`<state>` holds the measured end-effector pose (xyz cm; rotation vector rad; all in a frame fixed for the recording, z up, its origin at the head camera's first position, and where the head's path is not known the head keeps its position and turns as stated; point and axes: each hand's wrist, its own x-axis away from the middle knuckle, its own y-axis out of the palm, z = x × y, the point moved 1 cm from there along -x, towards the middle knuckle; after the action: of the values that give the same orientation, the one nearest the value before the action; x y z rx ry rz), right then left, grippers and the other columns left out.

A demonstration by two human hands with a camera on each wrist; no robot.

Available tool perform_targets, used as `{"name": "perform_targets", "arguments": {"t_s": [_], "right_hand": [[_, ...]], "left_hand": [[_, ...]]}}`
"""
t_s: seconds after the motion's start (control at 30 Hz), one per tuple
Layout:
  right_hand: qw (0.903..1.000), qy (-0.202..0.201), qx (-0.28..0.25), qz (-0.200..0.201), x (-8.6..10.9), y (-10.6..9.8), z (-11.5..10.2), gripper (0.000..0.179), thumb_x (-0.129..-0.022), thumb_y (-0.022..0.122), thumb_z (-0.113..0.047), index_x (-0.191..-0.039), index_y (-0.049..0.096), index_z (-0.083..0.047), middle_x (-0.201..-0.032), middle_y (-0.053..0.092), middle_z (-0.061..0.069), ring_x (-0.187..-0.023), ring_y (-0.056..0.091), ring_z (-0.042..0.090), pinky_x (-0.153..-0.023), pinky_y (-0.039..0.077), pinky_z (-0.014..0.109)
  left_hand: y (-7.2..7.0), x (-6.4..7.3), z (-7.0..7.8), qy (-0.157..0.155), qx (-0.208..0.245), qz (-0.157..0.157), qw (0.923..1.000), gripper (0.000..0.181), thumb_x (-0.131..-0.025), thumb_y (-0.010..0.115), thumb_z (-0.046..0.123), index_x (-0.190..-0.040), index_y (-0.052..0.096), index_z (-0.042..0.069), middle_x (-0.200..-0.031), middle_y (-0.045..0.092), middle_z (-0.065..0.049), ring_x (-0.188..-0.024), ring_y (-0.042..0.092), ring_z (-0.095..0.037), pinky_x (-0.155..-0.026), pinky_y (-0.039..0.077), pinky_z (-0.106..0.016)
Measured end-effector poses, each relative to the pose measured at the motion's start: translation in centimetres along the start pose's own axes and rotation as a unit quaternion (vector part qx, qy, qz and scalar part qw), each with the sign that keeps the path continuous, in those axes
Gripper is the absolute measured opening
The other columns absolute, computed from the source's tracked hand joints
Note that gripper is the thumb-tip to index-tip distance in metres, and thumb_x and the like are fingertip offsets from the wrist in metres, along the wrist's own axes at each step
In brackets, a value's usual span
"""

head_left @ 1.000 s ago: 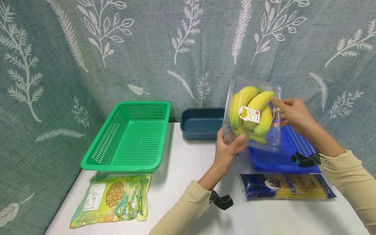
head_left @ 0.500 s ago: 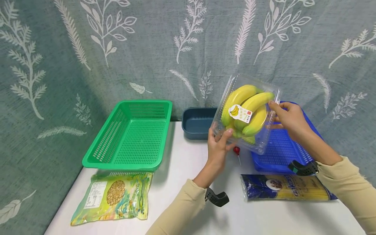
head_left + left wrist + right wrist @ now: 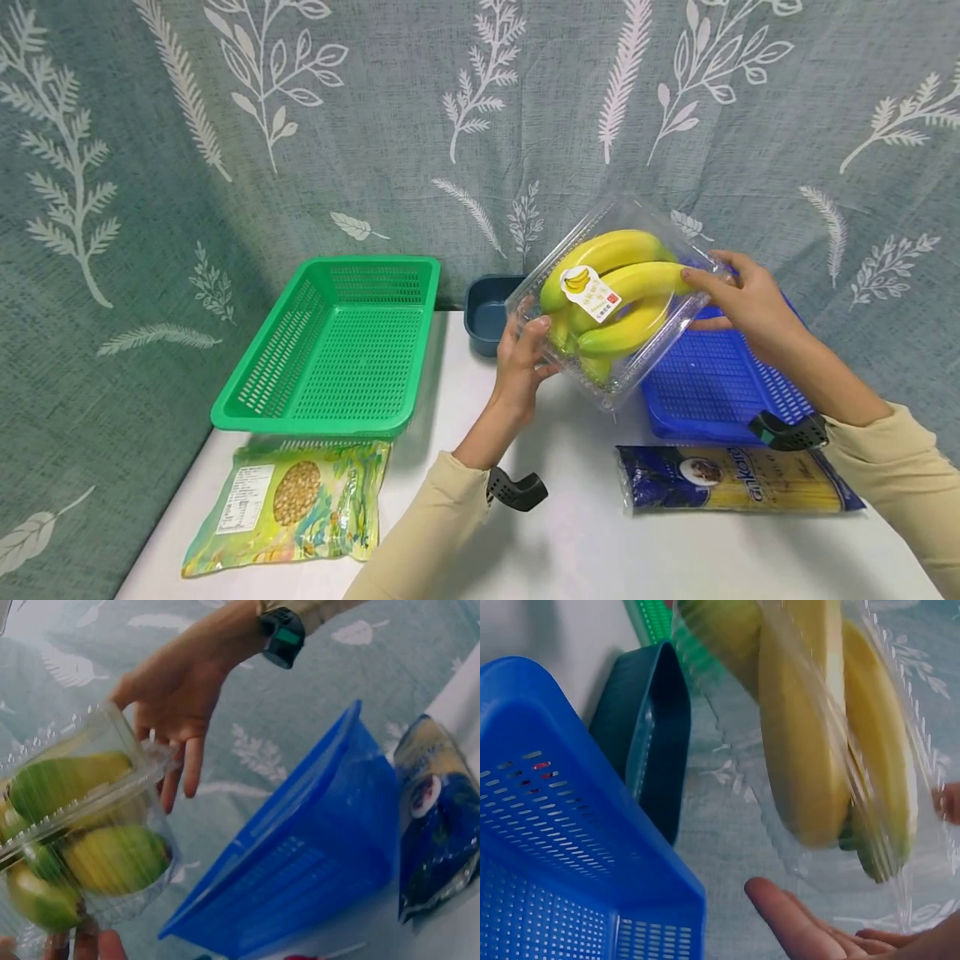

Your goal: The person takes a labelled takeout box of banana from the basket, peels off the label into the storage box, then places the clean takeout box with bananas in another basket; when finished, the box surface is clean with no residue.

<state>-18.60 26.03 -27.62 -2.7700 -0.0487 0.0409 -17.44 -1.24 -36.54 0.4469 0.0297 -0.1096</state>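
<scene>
Both hands hold up a clear plastic clamshell box of bananas point(image 3: 626, 292), tilted, above the table. A white label with a banana picture is on its lid. My left hand point(image 3: 517, 367) grips the lower left corner, thumb in front. In the left wrist view, only its fingertips point(image 3: 94, 946) show beneath the box. My right hand point(image 3: 750, 304) pinches the right corner, thumb on the lid and fingers behind. The right wrist view shows the bananas point(image 3: 802, 735) through the plastic close up, with part of the right hand point(image 3: 832, 930) below.
A green basket point(image 3: 423, 333) stands at left, a dark teal bin point(image 3: 487, 346) at the back, partly covered by the box. A blue basket point(image 3: 660, 417) is at right. In front lie a green bag of grain-like pieces point(image 3: 300, 500) and a spaghetti packet point(image 3: 735, 479).
The banana box has moved left and turned counterclockwise, both hands still on it. It covers more of the teal bin and hides the red-headed tool on the table.
</scene>
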Motion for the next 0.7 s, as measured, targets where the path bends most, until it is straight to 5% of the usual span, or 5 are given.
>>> {"name": "perform_targets", "arguments": {"t_s": [0.2,0.33,0.53,0.7], "right_hand": [[0.9983,-0.041,0.020,-0.037,0.5,-0.4,0.1,0.069,-0.104,0.056,-0.029,-0.160,0.020,-0.014,-0.149,0.035,0.020,-0.105,0.057,0.001,-0.076,0.059,0.032],[0.9952,-0.043,0.064,-0.061,0.8,-0.7,0.1,0.064,-0.104,0.056,-0.031,-0.160,0.027,-0.022,-0.146,0.043,0.018,-0.110,0.055,0.005,-0.078,0.056,0.032],[0.9892,-0.065,0.070,-0.112,1.3,-0.5,0.2,0.058,-0.105,0.055,-0.026,-0.158,0.033,-0.016,-0.147,0.044,0.016,-0.114,0.056,0.008,-0.081,0.057,0.036],[0.9908,-0.059,0.060,-0.106,1.6,-0.2,0.5,0.055,-0.104,0.056,-0.026,-0.155,0.039,-0.015,-0.139,0.052,0.008,-0.112,0.058,0.007,-0.081,0.057,0.031]], "left_hand": [[-1.2,0.2,0.6,-0.018,-0.011,-0.024,0.9995,0.082,-0.079,0.060,0.049,-0.153,0.039,0.021,-0.145,0.045,-0.016,-0.125,0.052,-0.036,-0.088,0.052,-0.044],[-1.9,0.2,0.8,-0.028,-0.015,-0.045,0.9985,0.083,-0.078,0.059,0.050,-0.153,0.040,0.019,-0.143,0.043,-0.018,-0.125,0.051,-0.037,-0.088,0.051,-0.043],[-2.8,0.4,1.4,-0.036,-0.037,-0.059,0.9969,0.083,-0.079,0.057,0.051,-0.153,0.039,0.017,-0.144,0.041,-0.018,-0.127,0.048,-0.036,-0.091,0.049,-0.045],[-3.2,0.5,1.9,-0.050,-0.038,-0.056,0.9965,0.085,-0.083,0.057,0.053,-0.152,0.035,0.009,-0.146,0.041,-0.022,-0.130,0.047,-0.040,-0.096,0.049,-0.049]]}}
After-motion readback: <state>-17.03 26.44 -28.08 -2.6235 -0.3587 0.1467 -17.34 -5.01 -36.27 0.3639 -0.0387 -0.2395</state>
